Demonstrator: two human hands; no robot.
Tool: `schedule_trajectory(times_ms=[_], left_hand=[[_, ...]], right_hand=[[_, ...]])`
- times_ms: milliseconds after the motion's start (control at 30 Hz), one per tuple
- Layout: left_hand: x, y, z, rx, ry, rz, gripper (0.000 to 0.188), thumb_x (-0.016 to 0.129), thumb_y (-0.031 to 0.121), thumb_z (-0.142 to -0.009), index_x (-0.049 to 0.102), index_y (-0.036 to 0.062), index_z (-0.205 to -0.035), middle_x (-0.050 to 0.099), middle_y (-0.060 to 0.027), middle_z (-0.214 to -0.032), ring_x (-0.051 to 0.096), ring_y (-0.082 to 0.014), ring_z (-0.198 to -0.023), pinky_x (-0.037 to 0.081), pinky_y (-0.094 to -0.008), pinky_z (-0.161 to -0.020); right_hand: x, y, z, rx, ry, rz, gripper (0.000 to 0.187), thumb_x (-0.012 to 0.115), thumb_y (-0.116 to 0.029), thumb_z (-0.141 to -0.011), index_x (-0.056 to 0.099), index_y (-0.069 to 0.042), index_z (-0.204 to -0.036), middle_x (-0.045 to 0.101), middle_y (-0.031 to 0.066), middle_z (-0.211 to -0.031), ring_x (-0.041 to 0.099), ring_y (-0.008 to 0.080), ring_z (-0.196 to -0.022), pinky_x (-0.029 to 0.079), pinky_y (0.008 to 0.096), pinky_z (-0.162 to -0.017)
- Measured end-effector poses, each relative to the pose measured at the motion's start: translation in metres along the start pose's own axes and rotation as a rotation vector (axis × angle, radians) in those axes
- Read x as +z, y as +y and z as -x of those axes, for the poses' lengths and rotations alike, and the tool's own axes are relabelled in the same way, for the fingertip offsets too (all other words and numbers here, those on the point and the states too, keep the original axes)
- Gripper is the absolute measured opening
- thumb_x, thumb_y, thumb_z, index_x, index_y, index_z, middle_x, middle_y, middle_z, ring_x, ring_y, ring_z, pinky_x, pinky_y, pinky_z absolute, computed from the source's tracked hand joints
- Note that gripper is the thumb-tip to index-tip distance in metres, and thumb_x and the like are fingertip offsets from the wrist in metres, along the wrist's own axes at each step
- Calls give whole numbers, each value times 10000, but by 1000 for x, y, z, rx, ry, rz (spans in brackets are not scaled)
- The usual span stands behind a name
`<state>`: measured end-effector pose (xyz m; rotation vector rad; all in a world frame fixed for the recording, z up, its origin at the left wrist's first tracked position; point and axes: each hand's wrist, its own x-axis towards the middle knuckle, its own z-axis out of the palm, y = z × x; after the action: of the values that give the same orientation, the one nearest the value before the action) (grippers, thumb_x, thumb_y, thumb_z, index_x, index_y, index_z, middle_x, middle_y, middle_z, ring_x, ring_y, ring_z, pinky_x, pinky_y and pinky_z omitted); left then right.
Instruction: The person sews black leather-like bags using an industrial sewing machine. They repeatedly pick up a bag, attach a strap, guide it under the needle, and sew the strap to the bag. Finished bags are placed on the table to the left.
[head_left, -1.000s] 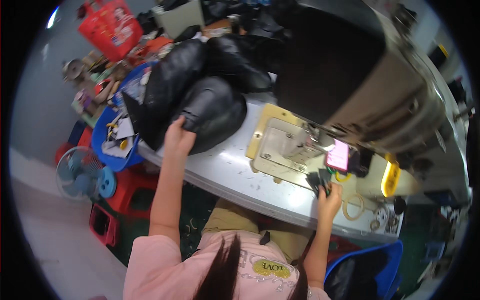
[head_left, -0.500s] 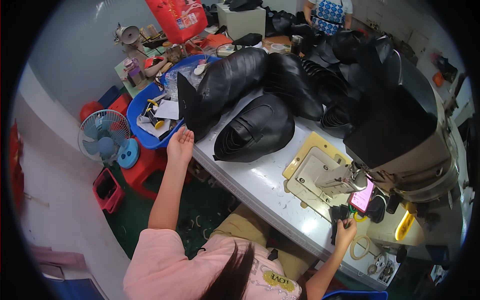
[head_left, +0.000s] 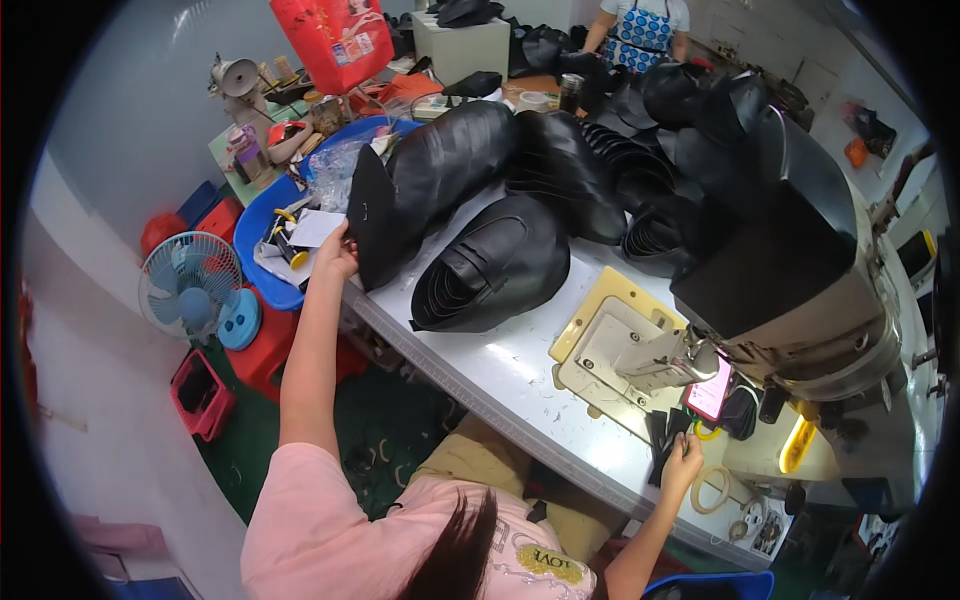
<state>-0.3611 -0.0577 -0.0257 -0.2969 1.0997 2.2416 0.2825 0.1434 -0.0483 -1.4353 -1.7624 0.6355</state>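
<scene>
Head view: a seated worker in a pink top reaches across a sewing surface (head_left: 505,385), left hand (head_left: 338,260) at the outermost black piece (head_left: 370,222) of a long stack of black pieces (head_left: 455,150). Half a second earlier the left fingers hung loosely spread in front of that piece; now they are curled at its near edge and appear to pinch it, and its face has swung outward from the stack, which suggests the hand has taken hold. The piece stands at the surface's left corner, beside a blue basin (head_left: 252,228). Its narrow tip points up and away from the worker, its long axis running nearly upright in the view. At right, the right hand (head_left: 684,460) holds black strips (head_left: 658,442) between thumb and fingers, just beside the sewing machine (head_left: 790,300) and near a lit phone (head_left: 710,390); the strips' long axis runs roughly away from the worker. A rounded near stack (head_left: 500,262) lies between the hands.
</scene>
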Motion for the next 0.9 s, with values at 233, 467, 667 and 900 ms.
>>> schedule_trajectory(times_ms=[233,467,667,900], left_hand=[[22,-9,118,430,-343,-35,350,544,45,-780,492,11,-1124,563,-99,-1083,554,-238,-980,426,-412,-894],[78,-64,257,189,-515,170,415,430,290,-915,423,29,-1237,483,-122,-1224,479,-277,-1119,390,-397,-964],[111,-177,299,220,-593,-511,237,558,98,-847,551,-17,-1054,572,-48,-1017,531,-108,-889,418,-248,-796],[114,-231,334,-83,-817,-455,234,497,183,-908,592,-27,-949,594,-8,-890,509,-52,-798,425,-215,-696]], right_hand=[[-13,9,3,50,-4,-263,140,549,-73,-842,533,36,-754,472,-3,-627,401,65,-583,337,218,-537],[-38,-57,16,78,49,-452,98,564,-71,-848,560,21,-815,528,7,-670,451,44,-564,345,173,-500],[-35,-148,44,-219,-179,-565,56,551,18,-786,562,42,-736,544,31,-580,457,41,-468,342,177,-425],[-3,-164,57,86,-504,-713,100,558,-36,-822,581,11,-736,573,21,-570,442,29,-427,339,173,-399]])
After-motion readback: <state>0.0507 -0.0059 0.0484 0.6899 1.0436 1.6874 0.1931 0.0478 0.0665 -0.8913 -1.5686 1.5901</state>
